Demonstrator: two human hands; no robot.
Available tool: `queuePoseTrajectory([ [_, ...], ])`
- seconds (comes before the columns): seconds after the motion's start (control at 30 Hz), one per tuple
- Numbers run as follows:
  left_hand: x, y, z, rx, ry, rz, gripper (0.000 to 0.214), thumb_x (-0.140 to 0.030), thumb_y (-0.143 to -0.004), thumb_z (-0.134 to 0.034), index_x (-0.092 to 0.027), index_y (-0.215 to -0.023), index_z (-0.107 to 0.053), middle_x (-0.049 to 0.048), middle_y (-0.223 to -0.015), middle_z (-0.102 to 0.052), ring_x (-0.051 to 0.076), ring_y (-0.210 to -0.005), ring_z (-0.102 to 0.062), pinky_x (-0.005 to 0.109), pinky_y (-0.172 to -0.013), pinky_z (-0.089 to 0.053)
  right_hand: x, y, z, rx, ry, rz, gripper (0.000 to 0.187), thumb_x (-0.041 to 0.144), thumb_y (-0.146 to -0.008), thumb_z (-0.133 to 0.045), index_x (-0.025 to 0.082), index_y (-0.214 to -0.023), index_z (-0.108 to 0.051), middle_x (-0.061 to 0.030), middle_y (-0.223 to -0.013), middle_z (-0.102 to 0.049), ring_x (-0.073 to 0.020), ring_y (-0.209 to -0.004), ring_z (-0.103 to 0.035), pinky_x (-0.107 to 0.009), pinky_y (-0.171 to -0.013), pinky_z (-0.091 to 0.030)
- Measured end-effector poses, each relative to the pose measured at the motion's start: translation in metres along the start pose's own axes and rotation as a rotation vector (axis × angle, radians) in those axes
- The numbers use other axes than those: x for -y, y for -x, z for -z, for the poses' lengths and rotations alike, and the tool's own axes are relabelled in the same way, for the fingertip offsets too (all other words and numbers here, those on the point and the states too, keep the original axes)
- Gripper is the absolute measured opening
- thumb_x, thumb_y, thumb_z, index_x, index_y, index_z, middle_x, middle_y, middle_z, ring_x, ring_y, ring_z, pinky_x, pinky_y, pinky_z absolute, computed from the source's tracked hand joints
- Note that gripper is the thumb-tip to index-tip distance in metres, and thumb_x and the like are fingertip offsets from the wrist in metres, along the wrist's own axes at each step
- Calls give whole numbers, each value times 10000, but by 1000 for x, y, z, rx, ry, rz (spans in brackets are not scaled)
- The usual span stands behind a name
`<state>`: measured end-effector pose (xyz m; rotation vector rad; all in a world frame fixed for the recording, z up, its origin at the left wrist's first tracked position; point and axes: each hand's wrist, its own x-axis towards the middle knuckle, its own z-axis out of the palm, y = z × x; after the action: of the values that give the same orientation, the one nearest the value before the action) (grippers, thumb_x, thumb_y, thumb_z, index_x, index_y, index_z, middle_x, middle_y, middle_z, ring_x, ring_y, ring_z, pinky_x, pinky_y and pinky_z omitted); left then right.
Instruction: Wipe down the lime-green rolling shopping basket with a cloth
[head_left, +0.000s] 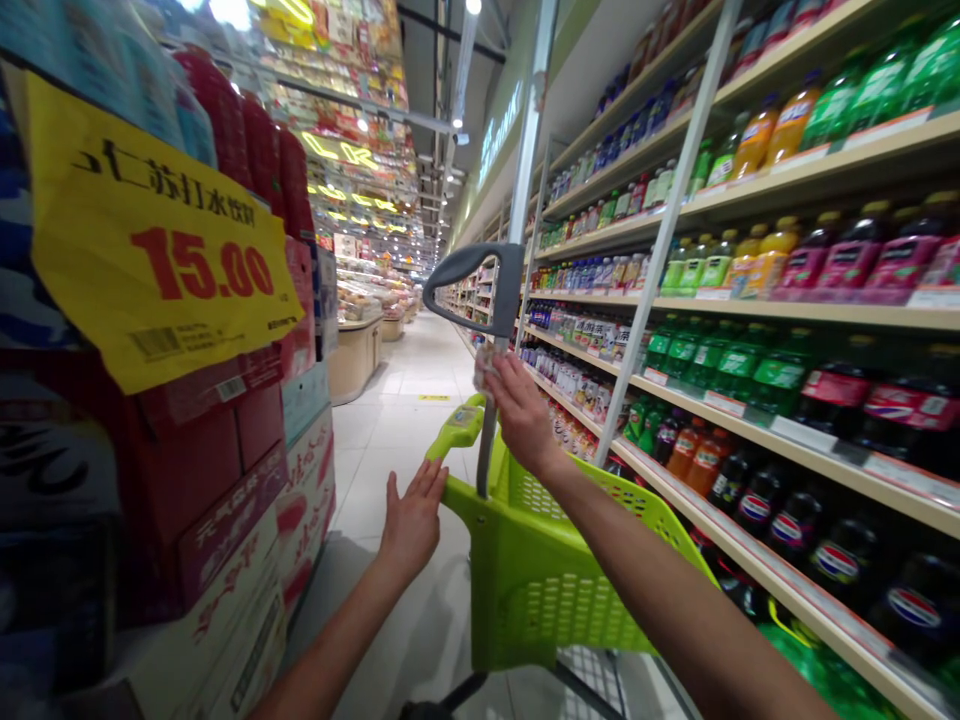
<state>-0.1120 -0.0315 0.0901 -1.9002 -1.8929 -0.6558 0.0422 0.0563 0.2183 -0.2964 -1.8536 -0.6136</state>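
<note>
A lime-green plastic shopping basket (555,590) on wheels stands in the aisle in front of me. Its grey pull handle (472,275) rises on a metal stem (487,440). My left hand (411,520) is open, fingers flat against the basket's near rim. My right hand (517,410) is closed around the stem and presses a pale crumpled wipe or cloth (484,368) against it.
Shelves of soft-drink bottles (757,360) run along the right. On the left stand stacked red and white drink cartons (232,480) with a yellow price sign reading 15.00 (161,250). The tiled aisle floor (405,400) runs ahead toward a wooden display counter (356,350).
</note>
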Motion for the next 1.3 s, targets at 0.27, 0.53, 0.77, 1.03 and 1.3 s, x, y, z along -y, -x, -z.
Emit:
queuePoseTrajectory([
  [0.27,-13,0,-4,-37,17,-52,637,-12,-638,-338,-196,-1241,-432,47,-1360,-374,225,-1283,-280,565,-1027,-161,60,168,-6,213,-83,-310,536,58,-820,-375,211,-1330,-321,-84,-1352,-381,-206,-1278,-281,-412,-1007,-359],
  [0.53,-28,2,-4,-13,-11,-55,615,-34,-640,-362,-225,-1216,-465,45,-1365,-376,244,-1294,-249,566,-1009,-184,65,188,0,228,-54,-646,567,-9,-757,-317,190,-1280,-411,-89,-1326,-416,-184,-1262,-314,-431,-1019,-331],
  [0.77,-37,9,1,4,-24,-96,648,-47,-628,-398,-277,-1233,-441,36,-1375,-364,244,-1296,-240,558,-1014,-167,77,189,3,232,-62,-604,540,17,-795,-295,172,-1307,-367,-89,-1367,-354,-186,-1301,-221,-447,-1041,-288],
  [1.03,-63,16,-1,-11,11,-67,614,-55,-642,-405,-234,-1227,-457,34,-1360,-389,274,-1302,-207,545,-1014,-169,59,217,17,154,-4,-738,571,-9,-758,-282,173,-1286,-400,-79,-1353,-380,-174,-1290,-251,-443,-1046,-286],
  [1.3,-49,-9,10,-8,144,-95,406,-194,-771,-402,-192,-1168,-485,67,-1306,-458,242,-1237,-345,490,-994,-239,61,222,27,155,-38,-647,571,-6,-779,-290,206,-1305,-364,-61,-1391,-315,-183,-1299,-228,-464,-1043,-283],
])
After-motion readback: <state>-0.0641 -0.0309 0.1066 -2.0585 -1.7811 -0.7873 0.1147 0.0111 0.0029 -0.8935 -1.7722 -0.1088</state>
